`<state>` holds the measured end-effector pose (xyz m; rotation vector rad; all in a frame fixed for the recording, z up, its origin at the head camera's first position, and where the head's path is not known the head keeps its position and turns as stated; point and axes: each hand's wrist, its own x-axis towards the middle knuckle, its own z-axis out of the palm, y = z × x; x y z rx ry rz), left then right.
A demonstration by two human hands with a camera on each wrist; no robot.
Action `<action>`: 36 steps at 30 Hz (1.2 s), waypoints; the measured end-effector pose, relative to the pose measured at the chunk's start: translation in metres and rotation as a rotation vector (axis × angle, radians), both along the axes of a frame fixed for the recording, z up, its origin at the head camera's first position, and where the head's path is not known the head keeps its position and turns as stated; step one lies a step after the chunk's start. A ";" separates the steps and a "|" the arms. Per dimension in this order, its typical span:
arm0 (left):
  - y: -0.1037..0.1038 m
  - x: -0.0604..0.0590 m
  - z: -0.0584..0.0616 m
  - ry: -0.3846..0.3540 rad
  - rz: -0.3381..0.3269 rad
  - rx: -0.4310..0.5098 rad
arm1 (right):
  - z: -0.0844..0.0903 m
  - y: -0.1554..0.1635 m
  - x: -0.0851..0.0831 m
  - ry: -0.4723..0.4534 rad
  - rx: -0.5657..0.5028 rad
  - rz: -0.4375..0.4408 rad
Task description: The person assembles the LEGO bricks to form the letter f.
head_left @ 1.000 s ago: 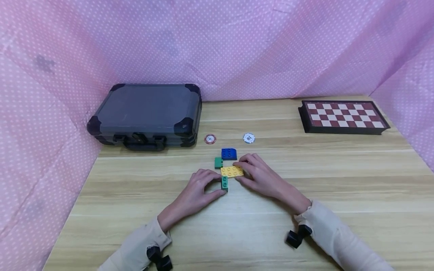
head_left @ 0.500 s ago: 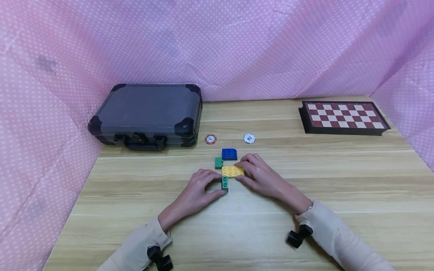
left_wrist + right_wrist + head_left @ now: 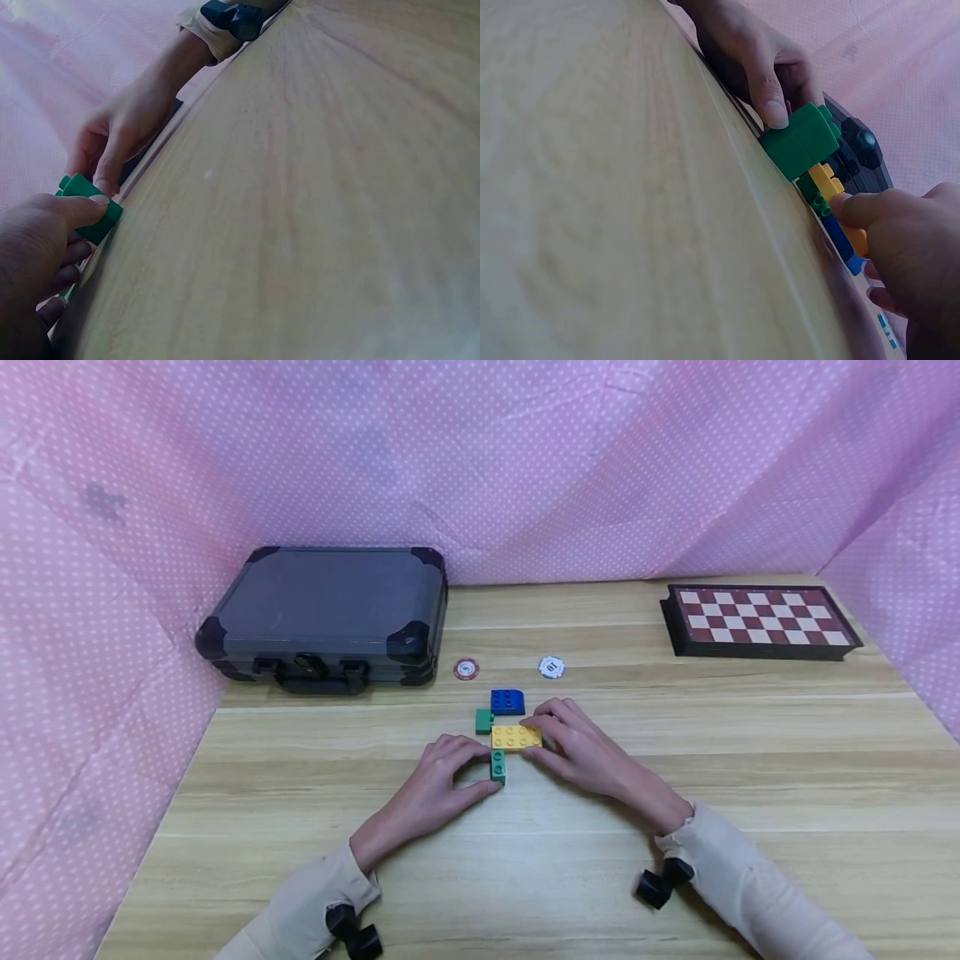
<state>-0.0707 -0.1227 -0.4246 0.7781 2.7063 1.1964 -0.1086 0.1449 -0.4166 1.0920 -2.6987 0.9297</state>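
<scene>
Near the middle of the table, my left hand point(image 3: 438, 781) pinches a green toy building brick point(image 3: 498, 767) with two studs on top, thumb at its near end. In the right wrist view this green brick point(image 3: 801, 142) has a seam across its side. My right hand point(image 3: 577, 752) grips the right end of a yellow eight-stud brick point(image 3: 510, 738) between thumb and fingers. The yellow brick lies right behind the held green one. A second green brick point(image 3: 483, 721), on its side with studs to the right, and a blue brick point(image 3: 507, 702) sit just beyond.
Two poker chips, one red point(image 3: 466, 669) and one white point(image 3: 551, 667), lie behind the bricks. A grey case point(image 3: 322, 602) stands at back left, a folded checkered board point(image 3: 761, 618) at back right. Pink dotted cloth point(image 3: 525, 468) hangs around the wooden table point(image 3: 525, 893).
My right hand and the yellow brick have shifted very slightly away from me and to the right. My left hand keeps its hold on the green brick, almost still.
</scene>
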 end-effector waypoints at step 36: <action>0.001 0.000 0.001 -0.021 0.011 -0.005 | 0.013 0.001 0.007 0.003 -0.080 -0.011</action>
